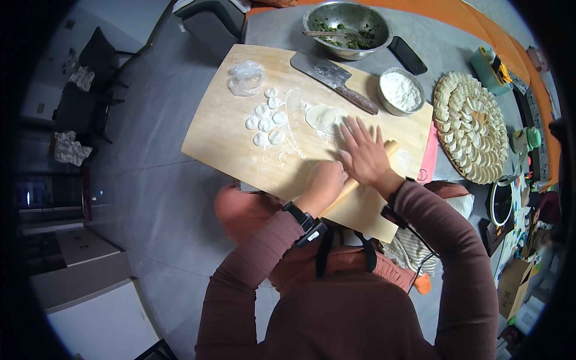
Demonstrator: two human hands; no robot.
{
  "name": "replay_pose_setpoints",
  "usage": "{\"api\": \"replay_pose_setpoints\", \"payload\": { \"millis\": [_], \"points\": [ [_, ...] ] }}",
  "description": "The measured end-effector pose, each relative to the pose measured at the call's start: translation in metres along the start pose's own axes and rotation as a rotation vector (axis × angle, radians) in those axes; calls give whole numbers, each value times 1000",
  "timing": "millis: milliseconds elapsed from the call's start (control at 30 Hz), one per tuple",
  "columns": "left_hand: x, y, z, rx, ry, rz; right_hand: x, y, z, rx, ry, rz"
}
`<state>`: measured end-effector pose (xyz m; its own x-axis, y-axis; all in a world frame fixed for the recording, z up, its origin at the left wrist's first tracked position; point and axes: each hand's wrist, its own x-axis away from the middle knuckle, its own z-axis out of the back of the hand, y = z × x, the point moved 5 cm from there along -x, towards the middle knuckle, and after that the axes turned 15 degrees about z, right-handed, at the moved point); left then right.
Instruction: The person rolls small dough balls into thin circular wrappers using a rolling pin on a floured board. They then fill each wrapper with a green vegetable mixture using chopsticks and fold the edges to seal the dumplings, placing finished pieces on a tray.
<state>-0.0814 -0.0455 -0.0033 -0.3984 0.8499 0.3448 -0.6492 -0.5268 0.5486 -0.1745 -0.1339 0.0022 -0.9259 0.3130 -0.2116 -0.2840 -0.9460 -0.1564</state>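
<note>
My right hand (366,155) lies flat with spread fingers over a wooden rolling pin (390,148) on a floured wooden board (216,130). Beside it, my left hand (325,183) is curled at the pin's near part; its fingertips and whatever they pinch are hidden. Rolled dough wrappers (321,117) lie flat just beyond my hands. To their left are several small floured dough pieces (265,124) and a crumpled clear plastic bag (246,78). A cleaver (324,72) rests across the board's far edge area, near a metal bowl of flour (401,91).
A large steel bowl (355,53) with green filling and chopsticks stands beyond the board, beside a black phone (407,55). On the right, a round tray of dumplings (472,130) sits near a green container (489,74). The board overhangs the table towards my lap.
</note>
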Motion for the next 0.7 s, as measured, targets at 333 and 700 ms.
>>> {"api": "replay_pose_setpoints", "payload": {
  "millis": [333,700],
  "points": [
    [6,2,-2,-53,-72,-30,40,-8,11,12,-83,2],
    [4,-17,1,95,-21,23,75,-19,26,-21,-369,-47]
  ]
}}
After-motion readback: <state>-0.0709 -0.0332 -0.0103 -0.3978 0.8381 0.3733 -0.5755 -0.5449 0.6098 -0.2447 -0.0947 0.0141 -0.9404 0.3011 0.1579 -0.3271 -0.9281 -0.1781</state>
